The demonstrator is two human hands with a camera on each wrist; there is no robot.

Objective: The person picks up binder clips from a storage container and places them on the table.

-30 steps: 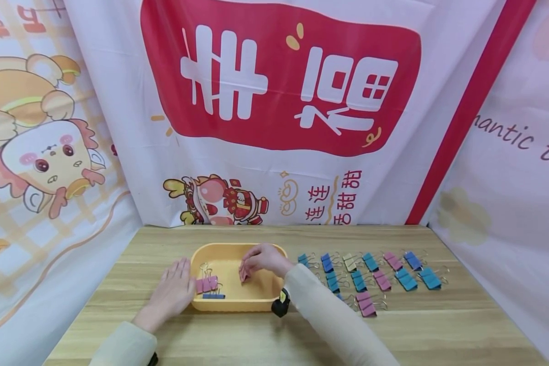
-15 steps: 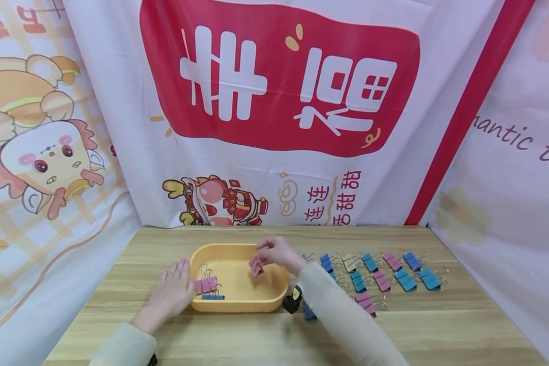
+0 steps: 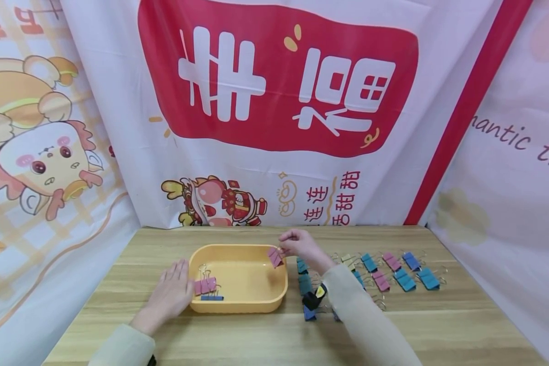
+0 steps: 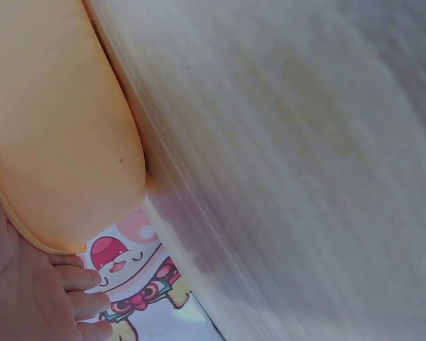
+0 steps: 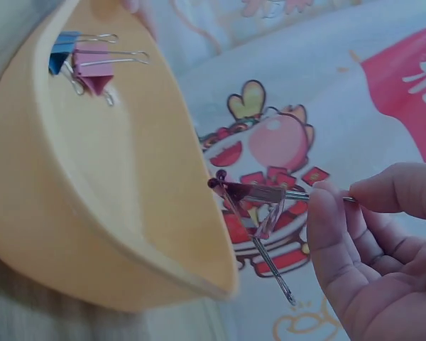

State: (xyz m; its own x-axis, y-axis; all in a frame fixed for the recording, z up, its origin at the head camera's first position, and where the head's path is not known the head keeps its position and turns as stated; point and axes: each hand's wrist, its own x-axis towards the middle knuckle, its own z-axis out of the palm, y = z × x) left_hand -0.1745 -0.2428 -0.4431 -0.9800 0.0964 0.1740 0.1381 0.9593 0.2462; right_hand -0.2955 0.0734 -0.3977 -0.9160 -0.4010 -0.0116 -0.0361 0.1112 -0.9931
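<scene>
My right hand (image 3: pixel 304 249) pinches a pink binder clip (image 3: pixel 275 257) above the right end of a yellow tray (image 3: pixel 242 274). In the right wrist view, thumb and finger grip one wire handle of this clip (image 5: pixel 254 193), and its other handle hangs free. Flat and with straight fingers, my left hand (image 3: pixel 169 292) rests against the tray's left end; the left wrist view shows its fingertips (image 4: pixel 85 302) by the tray wall (image 4: pixel 71 135). Inside the tray, at the left, another pink binder clip (image 3: pixel 205 285) stands beside a blue one (image 3: pixel 212 298).
Rows of binder clips lie right of the tray, among them a teal one (image 3: pixel 428 279), a blue one (image 3: pixel 412 261) and a pink one (image 3: pixel 381 280). My right forearm (image 3: pixel 366 315) hides some of them. A printed cloth (image 3: pixel 279 188) hangs behind the table.
My right hand has carried the pink binder clip up from the middle of the tray, rightward to its right rim. The left hand stays at the tray's left end.
</scene>
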